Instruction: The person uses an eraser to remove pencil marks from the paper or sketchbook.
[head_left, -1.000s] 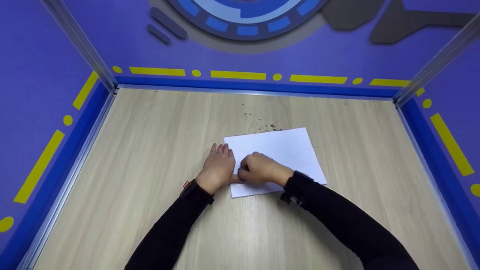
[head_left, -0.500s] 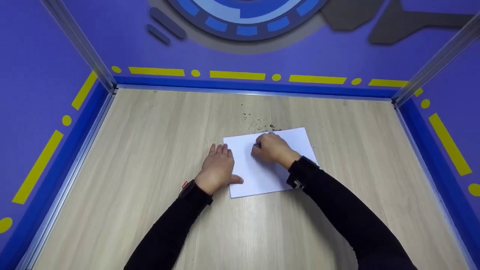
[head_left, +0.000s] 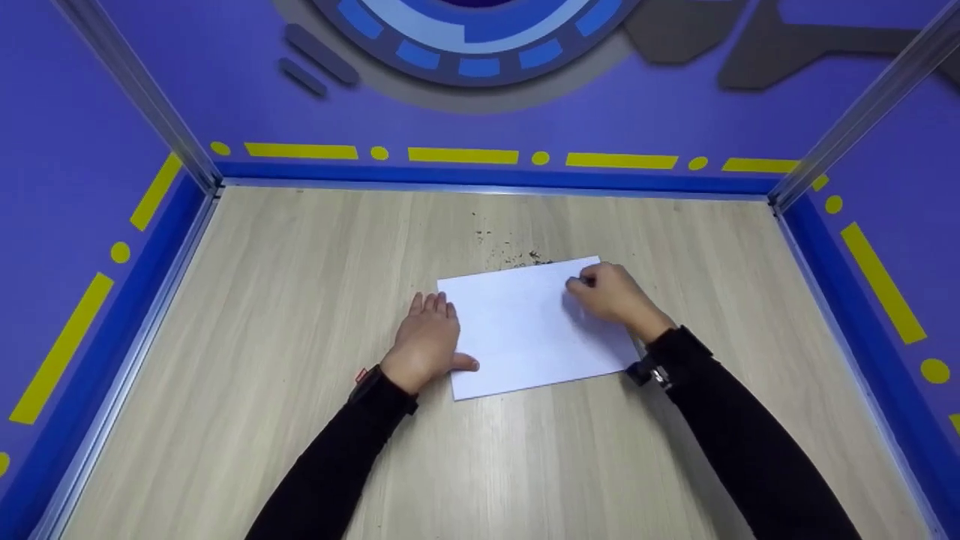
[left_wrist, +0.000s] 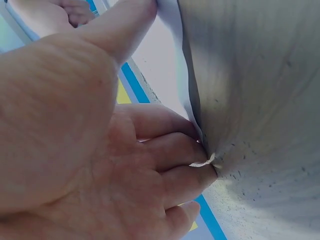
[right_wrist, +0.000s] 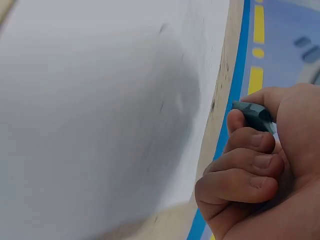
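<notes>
A sheet of white paper [head_left: 525,330] lies slightly turned on the table, seen in all views. My left hand [head_left: 427,334] rests along its left edge, fingers extended and thumb [left_wrist: 127,25] lying on the paper. Its fingertips [left_wrist: 192,182] touch the table beside the edge in the left wrist view. Over the paper's upper right part, my right hand [head_left: 611,292] pinches a small dark grey-green eraser [right_wrist: 256,115] between thumb and index finger, its other fingers curled. Much of the eraser is hidden by the fingers. Faint short dark marks or crumbs show on the paper in the right wrist view.
Dark crumbs [head_left: 534,256] are scattered on the wooden table [head_left: 315,255] just beyond the paper's far edge. Blue panels [head_left: 480,127] with yellow dashes and metal frame edges bound the table at the back and both sides.
My right hand has moved from beside the left thumb, up and across the paper to its upper right, still pinching the eraser. The left hand stays in place; the head view has shifted slightly.
</notes>
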